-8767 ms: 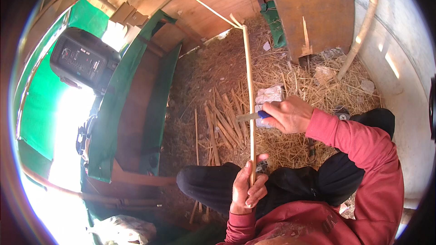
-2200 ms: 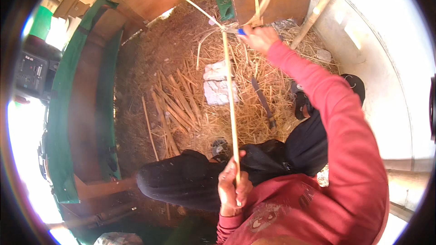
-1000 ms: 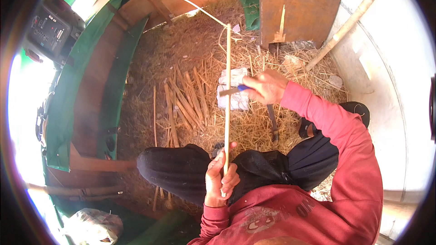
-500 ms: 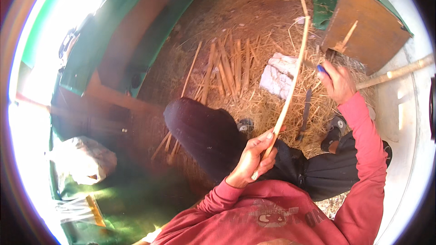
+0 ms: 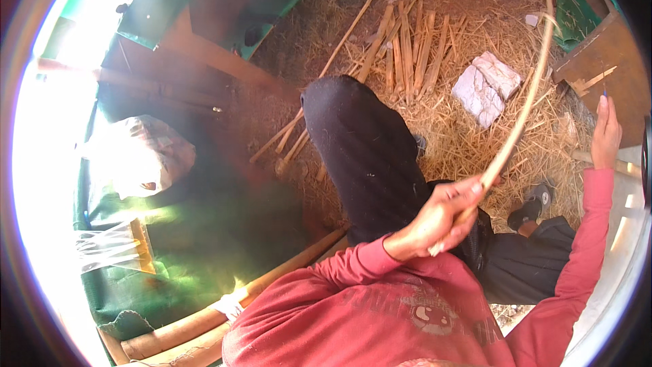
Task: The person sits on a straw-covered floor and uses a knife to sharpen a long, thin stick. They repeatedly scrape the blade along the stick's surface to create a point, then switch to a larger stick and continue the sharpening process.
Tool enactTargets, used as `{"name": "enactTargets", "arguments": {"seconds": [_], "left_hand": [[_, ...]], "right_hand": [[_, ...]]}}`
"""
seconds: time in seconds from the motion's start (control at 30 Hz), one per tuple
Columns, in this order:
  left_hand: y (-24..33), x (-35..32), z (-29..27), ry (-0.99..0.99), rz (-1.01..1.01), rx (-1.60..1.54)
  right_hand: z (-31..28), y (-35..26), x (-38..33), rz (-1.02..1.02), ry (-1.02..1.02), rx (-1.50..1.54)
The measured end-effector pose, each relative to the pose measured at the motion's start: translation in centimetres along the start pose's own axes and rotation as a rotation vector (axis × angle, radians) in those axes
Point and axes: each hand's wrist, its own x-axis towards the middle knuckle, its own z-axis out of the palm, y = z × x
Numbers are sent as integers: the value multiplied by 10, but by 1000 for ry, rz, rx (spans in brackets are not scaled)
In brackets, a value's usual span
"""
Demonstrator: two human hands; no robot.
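Observation:
My left hand [image 5: 441,221] is closed around the lower end of a long, thin pale cane strip [image 5: 523,109]. The strip curves up and to the right, out past the top of the view. My right hand [image 5: 604,132] is at the far right edge, arm stretched out, apart from the strip. A small blue-handled tool [image 5: 604,94] sticks up above its fingers. My knee in black trousers [image 5: 360,143] is raised between the hands and the floor.
Several split cane sticks [image 5: 407,47] lie on straw shavings [image 5: 462,143] beside a white block [image 5: 485,85]. A brown board [image 5: 611,47] stands at the right. A sandal [image 5: 533,204] shows by my leg. A green tarp [image 5: 190,231], a clear bag [image 5: 136,156] and poles [image 5: 272,278] are at the left.
The view has swung left and tilted. My right hand has left the strip and moved out to the far right. The strip now bends in a curve from my left hand.

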Motion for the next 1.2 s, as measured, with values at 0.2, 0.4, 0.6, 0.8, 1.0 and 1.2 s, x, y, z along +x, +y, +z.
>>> {"name": "enactTargets", "arguments": {"seconds": [0.2,0.4,0.6,0.8,1.0,1.2], "left_hand": [[12,2,6,-33,-7,104],[-3,-8,12,-46,-13,194],[-4,-15,25,-2,35,251],[5,4,19,54,187,219],[-11,-1,32,84,175,277],[-24,-15,31,35,-21,251]], "right_hand": [[-3,-79,-30,-324,-269,9],[18,-44,0,87,-193,-308],[-22,-12,11,310,-70,-147],[-36,-92,-12,-35,-336,90],[-8,-96,-34,-493,-98,106],[-7,-29,9,112,-2,-365]]}}
